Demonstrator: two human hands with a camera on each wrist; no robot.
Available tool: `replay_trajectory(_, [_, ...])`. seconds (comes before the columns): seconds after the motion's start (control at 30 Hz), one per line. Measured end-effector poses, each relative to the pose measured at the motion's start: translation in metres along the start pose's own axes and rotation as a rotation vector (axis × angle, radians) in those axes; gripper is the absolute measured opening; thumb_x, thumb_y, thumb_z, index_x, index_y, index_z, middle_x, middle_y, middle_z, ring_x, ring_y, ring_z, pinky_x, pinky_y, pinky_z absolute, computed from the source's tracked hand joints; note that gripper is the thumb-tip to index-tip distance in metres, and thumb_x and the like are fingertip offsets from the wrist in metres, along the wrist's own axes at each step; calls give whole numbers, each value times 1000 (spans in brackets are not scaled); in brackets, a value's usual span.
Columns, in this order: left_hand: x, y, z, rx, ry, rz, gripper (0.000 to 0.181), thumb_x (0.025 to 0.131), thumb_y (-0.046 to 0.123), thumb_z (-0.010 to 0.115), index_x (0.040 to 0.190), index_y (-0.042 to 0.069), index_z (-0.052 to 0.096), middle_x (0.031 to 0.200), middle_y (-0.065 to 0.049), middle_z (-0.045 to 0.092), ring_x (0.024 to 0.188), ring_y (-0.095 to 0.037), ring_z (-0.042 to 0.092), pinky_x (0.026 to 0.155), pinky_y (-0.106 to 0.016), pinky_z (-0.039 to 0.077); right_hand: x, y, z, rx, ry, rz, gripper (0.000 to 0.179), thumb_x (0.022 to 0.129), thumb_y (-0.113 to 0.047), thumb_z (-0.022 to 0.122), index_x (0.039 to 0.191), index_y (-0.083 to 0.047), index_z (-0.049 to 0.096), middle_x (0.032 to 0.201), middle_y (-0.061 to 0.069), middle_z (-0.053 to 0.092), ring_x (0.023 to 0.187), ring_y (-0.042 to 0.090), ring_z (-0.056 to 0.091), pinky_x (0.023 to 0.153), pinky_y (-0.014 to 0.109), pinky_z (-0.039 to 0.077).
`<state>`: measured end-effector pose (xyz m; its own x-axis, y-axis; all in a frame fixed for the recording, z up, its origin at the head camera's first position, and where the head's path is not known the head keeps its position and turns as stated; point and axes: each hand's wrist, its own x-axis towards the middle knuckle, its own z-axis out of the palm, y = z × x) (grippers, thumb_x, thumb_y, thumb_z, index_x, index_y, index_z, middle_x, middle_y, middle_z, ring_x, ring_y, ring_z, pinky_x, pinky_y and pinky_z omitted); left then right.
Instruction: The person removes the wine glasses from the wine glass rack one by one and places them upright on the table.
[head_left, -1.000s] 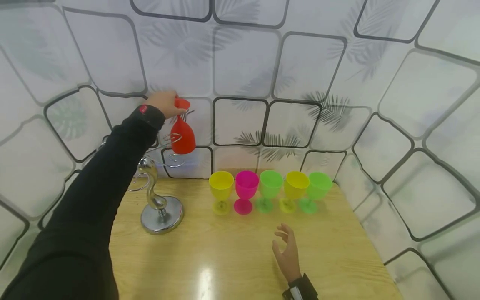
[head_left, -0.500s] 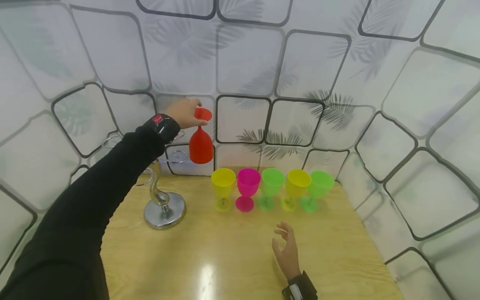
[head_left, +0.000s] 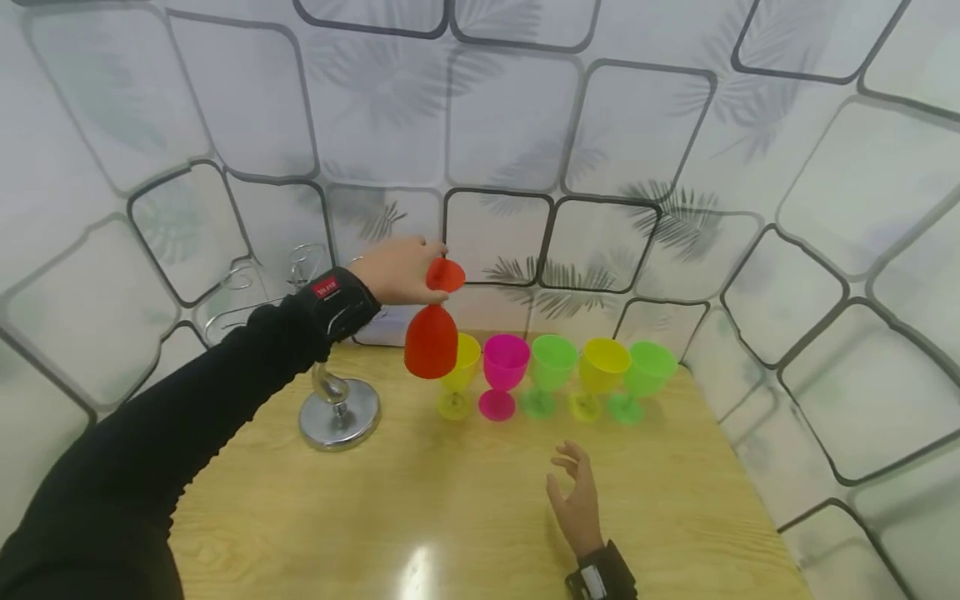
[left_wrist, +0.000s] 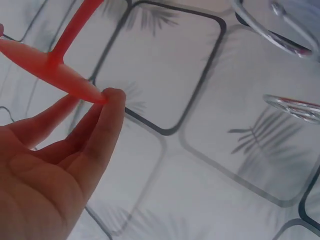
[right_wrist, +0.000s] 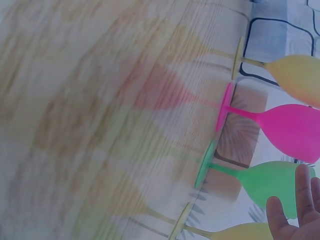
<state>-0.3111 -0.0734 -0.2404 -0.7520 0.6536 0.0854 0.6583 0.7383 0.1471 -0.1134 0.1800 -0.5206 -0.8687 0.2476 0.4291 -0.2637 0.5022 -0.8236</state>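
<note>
My left hand (head_left: pixel 402 271) holds a red plastic goblet (head_left: pixel 431 343) upside down by its foot, bowl hanging below. In the left wrist view the fingertips pinch the edge of the goblet's foot (left_wrist: pixel 75 85). The goblet overlaps the leftmost yellow goblet (head_left: pixel 463 363) in the head view. Beside that one, in a row, stand a pink goblet (head_left: pixel 506 362), a green goblet (head_left: pixel 553 362), another yellow goblet (head_left: pixel 603 365) and another green goblet (head_left: pixel 649 368), all upright. My right hand (head_left: pixel 577 504) is low over the table in front of the row, fingers loosely bent, holding nothing.
A chrome stand with a round base (head_left: pixel 340 415) and curled wire arms (head_left: pixel 240 300) stands at the left, partly behind my left forearm. The wooden table (head_left: pixel 480 508) meets a patterned wall covering (head_left: pixel 510 125) at the back and right.
My left hand has carried the upside-down red goblet from the stand's wire arms to the right and down, toward the row. The right hand has stayed in place.
</note>
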Motion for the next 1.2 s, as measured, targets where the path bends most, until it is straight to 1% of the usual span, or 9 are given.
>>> replay_trajectory(0.13, [-8,24,10,50,-74,80,74,77,38,63,138,1,44,111,-18,61,94,-28,55,78,-40,54,0,2,-2,3,7,-14,54,79,14,57,129,17,37,118,35,50,101,46,55,90,66,41])
replay_trajectory(0.33, [-16,50,31,44,-171,162,75,75,35,64,141,6,42,113,-16,56,94,-24,54,77,-37,55,2,29,0,15,30,-13,55,79,14,58,130,12,38,120,30,51,103,42,56,91,66,40])
replay_trajectory(0.57, [-21,70,62,22,-235,300,72,74,30,64,140,9,44,123,-19,53,96,-25,55,81,-38,54,4,41,-2,28,62,-12,56,78,11,59,130,10,39,120,27,51,102,37,56,92,64,41])
replay_trajectory(0.7, [-27,75,79,0,-241,356,68,72,27,65,137,14,48,114,-18,54,86,-23,54,75,-34,52,3,44,-5,14,80,27,56,78,12,58,130,11,39,119,26,52,103,36,57,92,61,41])
replay_trajectory(0.77, [-30,74,87,-27,-236,364,67,71,26,66,135,15,50,103,-14,52,79,-20,51,67,-30,49,2,46,-8,14,95,53,56,78,12,58,131,10,39,120,25,52,103,36,57,93,60,41])
replay_trajectory(0.9, [-38,67,103,-147,-218,342,68,67,21,69,132,14,48,106,-10,48,80,-17,54,67,-26,52,2,37,-19,33,144,112,53,81,14,55,131,11,38,121,26,51,103,38,55,92,56,41])
replay_trajectory(1.03, [-48,58,127,-306,-165,322,69,63,14,71,126,9,42,109,-7,46,86,-15,54,72,-26,54,1,40,-32,27,195,154,51,85,10,54,132,10,37,122,26,51,102,25,56,90,44,43])
replay_trajectory(1.13, [-55,53,150,-360,-70,333,68,62,13,73,120,7,39,107,-5,43,90,-13,49,76,-26,53,0,56,-39,18,239,165,50,87,5,54,133,6,37,122,21,52,100,10,55,87,26,43])
replay_trajectory(1.2, [-59,51,166,-387,-1,331,66,61,13,75,115,6,38,104,-5,41,90,-13,46,77,-27,53,1,57,-43,39,267,158,48,87,4,54,133,8,37,119,20,53,98,9,56,85,18,43])
